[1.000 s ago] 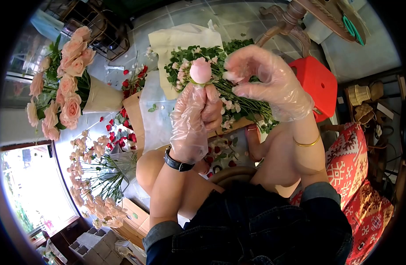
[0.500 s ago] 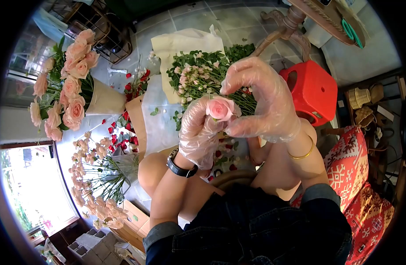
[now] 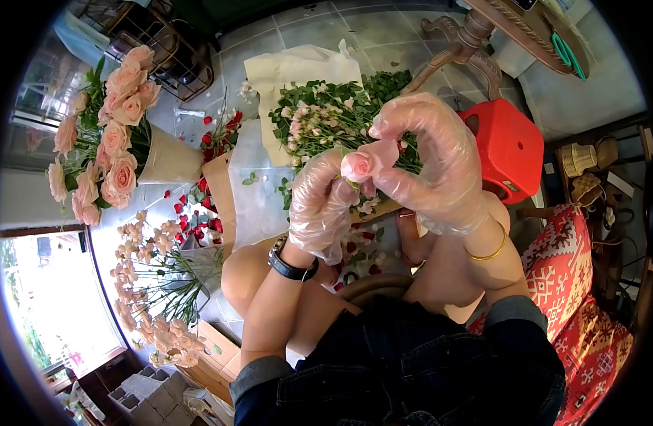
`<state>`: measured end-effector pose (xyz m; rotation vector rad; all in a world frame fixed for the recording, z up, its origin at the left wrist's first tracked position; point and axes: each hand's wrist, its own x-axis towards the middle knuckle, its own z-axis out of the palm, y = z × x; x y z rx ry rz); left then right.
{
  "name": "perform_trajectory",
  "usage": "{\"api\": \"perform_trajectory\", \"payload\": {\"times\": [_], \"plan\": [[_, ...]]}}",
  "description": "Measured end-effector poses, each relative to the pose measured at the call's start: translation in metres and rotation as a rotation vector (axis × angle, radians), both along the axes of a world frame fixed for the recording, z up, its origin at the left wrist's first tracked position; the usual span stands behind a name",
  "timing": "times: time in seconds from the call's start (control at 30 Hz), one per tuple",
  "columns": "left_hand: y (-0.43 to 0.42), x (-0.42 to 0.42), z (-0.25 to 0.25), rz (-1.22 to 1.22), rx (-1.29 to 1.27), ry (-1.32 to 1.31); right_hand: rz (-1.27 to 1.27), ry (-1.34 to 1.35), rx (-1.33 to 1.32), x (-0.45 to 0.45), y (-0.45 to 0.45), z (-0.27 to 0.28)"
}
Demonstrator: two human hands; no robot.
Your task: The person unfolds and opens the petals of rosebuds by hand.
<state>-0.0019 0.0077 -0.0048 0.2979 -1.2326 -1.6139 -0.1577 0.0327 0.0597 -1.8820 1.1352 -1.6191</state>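
Pink rose [image 3: 357, 167], one bloom, near the centre of the frame, between both hands. Left hand [image 3: 318, 202], gloved in clear plastic, closed around the flower just under its head; knuckles up, forearm rising from bottom centre. Right hand [image 3: 436, 167], likewise gloved, arched in a C from the right: thumb below, fingertips above, a clear gap between them, with an outspread petal at the opening. Whether the fingertips touch that petal, cannot tell.

Counts: one black watch [image 3: 291, 267] on the left wrist, one gold bangle [image 3: 489, 248] on the right. One bundle of small pink flowers [image 3: 314, 126] with leaves, upper centre, blooms too many to count. One pale container [image 3: 169, 156] of large pink roses, upper left. One red stool [image 3: 517, 145], right of the hands. Two patterned red cushions [image 3: 589, 348], lower right.
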Motion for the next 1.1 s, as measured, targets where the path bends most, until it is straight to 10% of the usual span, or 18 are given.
{"api": "perform_trajectory", "payload": {"times": [0.4, 0.77, 1.1], "plan": [[-0.006, 0.001, 0.000, 0.005, -0.099, -0.143, 0.223, -0.294, 0.643, -0.007, 0.002, -0.004], [-0.003, 0.007, 0.012, -0.115, 0.066, -0.224, -0.023, -0.287, 0.308, -0.011, -0.007, 0.000], [-0.006, 0.006, 0.002, -0.127, -0.001, -0.321, 0.278, -0.501, 0.520, -0.008, 0.003, 0.006]]}}
